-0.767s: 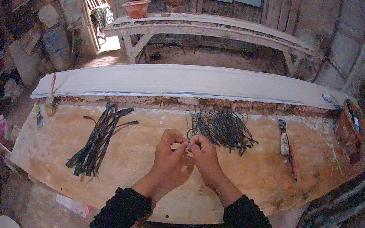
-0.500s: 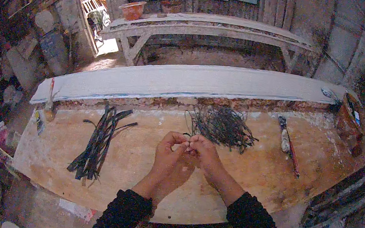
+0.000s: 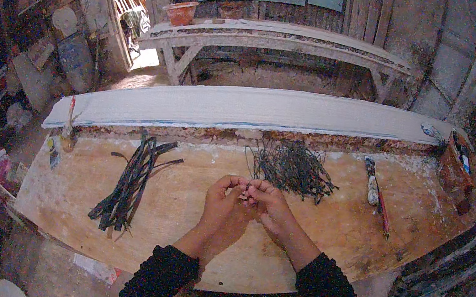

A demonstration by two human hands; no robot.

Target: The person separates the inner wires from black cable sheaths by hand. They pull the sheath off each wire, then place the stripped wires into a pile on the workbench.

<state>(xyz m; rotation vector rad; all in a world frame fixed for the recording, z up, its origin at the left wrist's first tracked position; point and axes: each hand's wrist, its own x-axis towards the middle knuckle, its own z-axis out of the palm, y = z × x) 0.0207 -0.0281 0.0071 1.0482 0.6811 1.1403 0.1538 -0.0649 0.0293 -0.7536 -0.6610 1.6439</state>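
My left hand (image 3: 220,201) and my right hand (image 3: 272,205) meet over the middle of the wooden board (image 3: 169,232). Both are closed in a pinch, fingertips touching, around a thin black strip that shows only as a small dark bit between them; most of it is hidden. Just beyond my right hand lies a tangled heap of thin black strands (image 3: 294,170). Off to the left is a loose bundle of flat black strips (image 3: 128,186), lying lengthwise toward me.
A knife-like tool with a red handle (image 3: 378,200) rests on the right. A brush (image 3: 69,128) stands at the left edge. Behind the board runs a long whitish plank (image 3: 225,111), with a brown container (image 3: 457,163) at its right end. Farther back is a bench (image 3: 282,40) with an orange pot (image 3: 180,13).
My hands stay together at nearly the same spot, with the fingers drawn in slightly closer. The dark strand that showed above the fingertips is now less visible. The view has shifted slightly.
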